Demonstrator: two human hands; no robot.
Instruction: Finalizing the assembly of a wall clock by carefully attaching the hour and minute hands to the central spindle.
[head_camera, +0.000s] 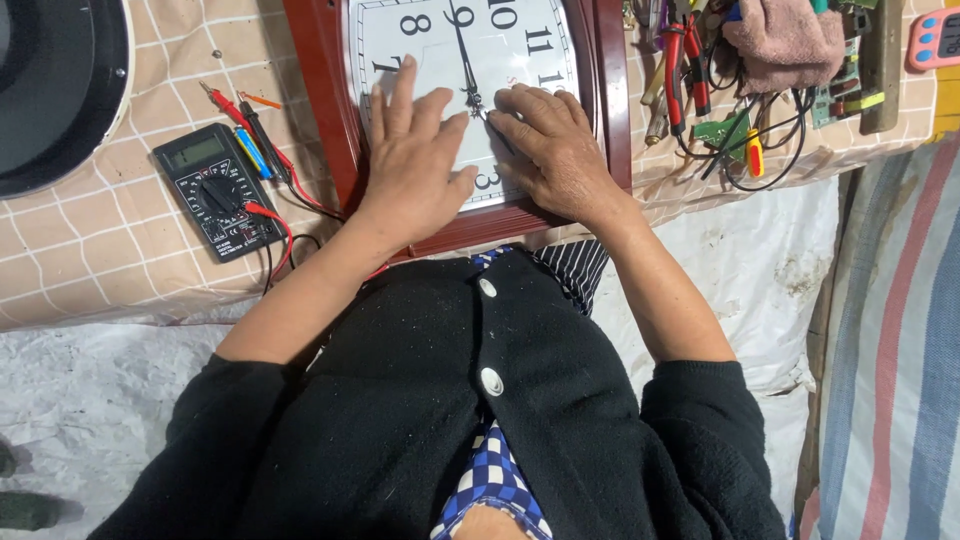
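A wall clock (330, 110) with a dark red wooden frame and a white dial lies flat on the table, its numerals upside down to me. My left hand (415, 160) rests flat on the dial, fingers spread, left of the centre hub. My right hand (550, 145) lies on the dial's right side, its fingertips pinching at the black hands (462, 50) near the hub. Both forearms are bare below pushed-up black sleeves.
A black multimeter (210, 190) with red and black probe leads lies left of the clock on the checked tablecloth (80, 250). Right of the clock sit red-handled pliers (685, 60), tangled wires, circuit boards and a pink cloth (785, 40). A dark round object (60, 90) fills the far left.
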